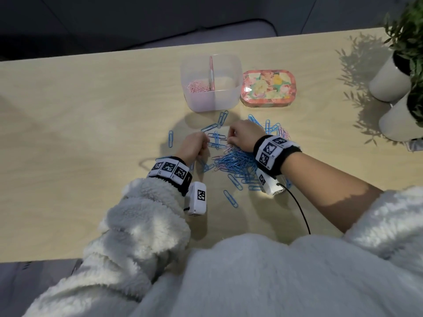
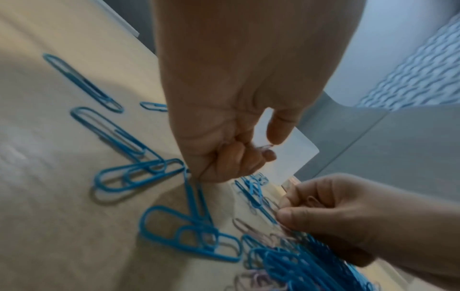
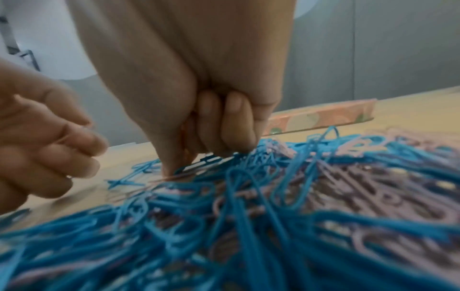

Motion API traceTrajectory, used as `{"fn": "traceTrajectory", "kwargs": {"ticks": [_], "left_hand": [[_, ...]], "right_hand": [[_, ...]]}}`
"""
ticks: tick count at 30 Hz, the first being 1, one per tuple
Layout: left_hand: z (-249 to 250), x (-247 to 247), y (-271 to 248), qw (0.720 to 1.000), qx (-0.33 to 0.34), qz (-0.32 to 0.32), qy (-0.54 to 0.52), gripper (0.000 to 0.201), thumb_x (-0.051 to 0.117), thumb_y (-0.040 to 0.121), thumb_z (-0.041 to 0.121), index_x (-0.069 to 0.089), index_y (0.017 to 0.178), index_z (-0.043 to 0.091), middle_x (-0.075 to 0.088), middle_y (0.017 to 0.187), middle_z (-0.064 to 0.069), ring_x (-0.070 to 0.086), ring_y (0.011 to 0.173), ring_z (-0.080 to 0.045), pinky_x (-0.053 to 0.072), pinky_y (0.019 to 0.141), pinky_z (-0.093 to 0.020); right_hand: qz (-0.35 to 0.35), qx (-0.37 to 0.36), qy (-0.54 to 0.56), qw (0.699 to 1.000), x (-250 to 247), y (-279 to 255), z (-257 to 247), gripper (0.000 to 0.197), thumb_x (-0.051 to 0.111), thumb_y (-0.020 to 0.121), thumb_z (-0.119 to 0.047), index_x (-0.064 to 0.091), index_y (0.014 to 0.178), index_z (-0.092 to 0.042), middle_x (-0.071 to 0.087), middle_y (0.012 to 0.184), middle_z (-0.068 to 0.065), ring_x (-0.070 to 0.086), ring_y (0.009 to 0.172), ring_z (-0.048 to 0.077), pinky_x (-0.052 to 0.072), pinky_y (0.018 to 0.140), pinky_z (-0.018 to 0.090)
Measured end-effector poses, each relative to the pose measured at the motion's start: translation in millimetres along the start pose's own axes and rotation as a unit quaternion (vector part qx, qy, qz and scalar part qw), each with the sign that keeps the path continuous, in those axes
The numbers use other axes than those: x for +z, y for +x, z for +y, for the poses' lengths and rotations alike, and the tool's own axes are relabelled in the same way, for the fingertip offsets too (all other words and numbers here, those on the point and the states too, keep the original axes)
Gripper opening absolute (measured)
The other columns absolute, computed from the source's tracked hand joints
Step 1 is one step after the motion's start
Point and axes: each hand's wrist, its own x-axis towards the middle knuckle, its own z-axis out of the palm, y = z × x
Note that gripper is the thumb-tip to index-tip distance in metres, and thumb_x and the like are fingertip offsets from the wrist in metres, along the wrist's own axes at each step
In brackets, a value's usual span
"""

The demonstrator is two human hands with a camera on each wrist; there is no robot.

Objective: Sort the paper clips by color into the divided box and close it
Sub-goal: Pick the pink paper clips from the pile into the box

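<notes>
The paper clips [image 1: 238,160] lie in a tangled blue and pink heap on the tabletop [image 1: 91,124], right under and beside the fingers of both hands, with loose blue ones scattered around. The divided box [image 1: 211,82] stands open beyond the fingertips, a clutch of pink clips in its left compartment, the right one apparently bare. Its flowered lid [image 1: 267,89] lies just beside it, off to the right.

The left hand [image 1: 194,145] has its fingers [image 2: 239,157] curled in on what looks like a few pale clips gathered in the palm. The right hand [image 1: 242,137] reaches into the near edge of the heap, its fingers [image 3: 236,122] drawn together at a clip; whether that clip is truly pinched I cannot tell, as the wrist view is blurred.

The step in hand seems to be picking pink clips out of the mix. Much of the heap remains, so the job looks early. Next calls for teasing one clip free without dragging linked neighbours, then carrying the handful forward to the pink compartment.
</notes>
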Motion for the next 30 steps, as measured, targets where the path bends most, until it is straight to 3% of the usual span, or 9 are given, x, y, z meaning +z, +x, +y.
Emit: {"fn": "traceTrajectory", "kwargs": {"ticks": [5,8,13,17,18,20,22,25,30], "left_hand": [[2.6,15.6,-3.4,0.969,0.149,-0.023,0.196,0.039,0.047,0.095,0.029,0.038,0.059,0.016,0.036,0.059,0.001,0.034,0.055,-0.014,0.027,0.057,-0.03],[1.6,25.5,-3.6,0.94,0.186,-0.012,0.285,0.019,0.049,0.093,0.024,0.058,0.088,0.008,0.051,0.073,-0.001,0.047,0.071,-0.019,0.037,0.068,-0.029],[-0.8,30.8,-3.7,0.891,0.216,-0.008,0.4,0.016,0.061,0.086,0.025,0.06,0.09,0.01,0.066,0.093,-0.01,0.059,0.089,-0.027,0.045,0.075,-0.035],[0.4,26.2,-5.1,0.881,0.198,-0.012,0.43,0.011,0.059,0.088,0.02,0.057,0.086,0.009,0.065,0.097,-0.013,0.058,0.093,-0.03,0.041,0.073,-0.033],[-0.6,23.5,-6.0,0.885,0.189,-0.021,0.424,0.009,0.058,0.088,0.018,0.054,0.084,0.011,0.064,0.097,-0.013,0.058,0.093,-0.03,0.039,0.072,-0.032],[-2.7,17.0,-8.1,0.898,0.173,-0.034,0.402,0.008,0.056,0.088,0.017,0.051,0.082,0.013,0.062,0.09,-0.012,0.058,0.09,-0.03,0.038,0.071,-0.031],[-0.7,9.4,-11.7,0.914,0.158,-0.025,0.373,0.009,0.054,0.089,0.019,0.051,0.083,0.013,0.056,0.083,-0.007,0.054,0.084,-0.026,0.037,0.071,-0.031],[19.4,-6.1,-14.6,0.937,0.145,0.023,0.316,0.009,0.051,0.089,0.022,0.052,0.085,0.014,0.051,0.075,-0.001,0.047,0.076,-0.019,0.035,0.068,-0.028],[87.1,-37.9,0.6,0.929,0.193,0.115,0.293,0.005,0.049,0.088,0.019,0.052,0.088,0.014,0.057,0.091,-0.011,0.052,0.089,-0.025,0.04,0.074,-0.032]], "right_hand": [[0.046,0.011,0.201,0.978,-16.4,-4.6,10.8,0.008,0.053,0.089,-0.013,0.054,0.082,-0.01,0.058,0.077,0.009,0.052,0.064,0.018,0.036,0.051,0.02],[0.017,0.055,0.432,0.9,-25.8,-18.1,25.8,0.014,0.051,0.093,-0.011,0.055,0.08,-0.016,0.058,0.063,0.002,0.045,0.038,0.003,0.029,0.032,0.014],[0.004,0.08,0.566,0.821,-25.7,-25.4,32.5,0.02,0.044,0.092,-0.005,0.06,0.084,-0.015,0.057,0.055,-0.002,0.041,0.037,0.006,0.022,0.035,0.013],[-0.025,0.105,0.621,0.776,-24.8,-20.1,20.2,0.03,0.037,0.092,-0.023,0.052,0.067,-0.014,0.054,0.053,-0.002,0.041,0.039,0.01,0.022,0.037,0.014],[-0.018,0.109,0.591,0.799,-23.4,-17.8,16.9,0.034,0.041,0.093,-0.028,0.049,0.063,-0.014,0.05,0.052,-0.001,0.039,0.039,0.012,0.022,0.037,0.015],[0.014,0.083,0.433,0.897,-19.4,-12.7,11.3,0.033,0.053,0.091,-0.028,0.051,0.063,-0.011,0.047,0.055,0.001,0.037,0.045,0.015,0.026,0.037,0.018],[0.024,0.022,0.213,0.977,-13.6,-8.8,7.7,0.02,0.063,0.085,-0.026,0.06,0.072,-0.01,0.055,0.067,0.003,0.047,0.058,0.016,0.037,0.051,0.023],[0.002,-0.004,0.003,1.0,-6.6,-6.5,3.1,0.013,0.066,0.081,-0.027,0.063,0.087,-0.016,0.064,0.09,0.005,0.059,0.087,0.023,0.039,0.07,0.027],[-0.035,-0.029,-0.068,0.997,-11.1,-10.2,-2.9,0.02,0.052,0.09,-0.024,0.062,0.097,-0.008,0.066,0.103,0.011,0.06,0.096,0.03,0.044,0.077,0.033]]}}
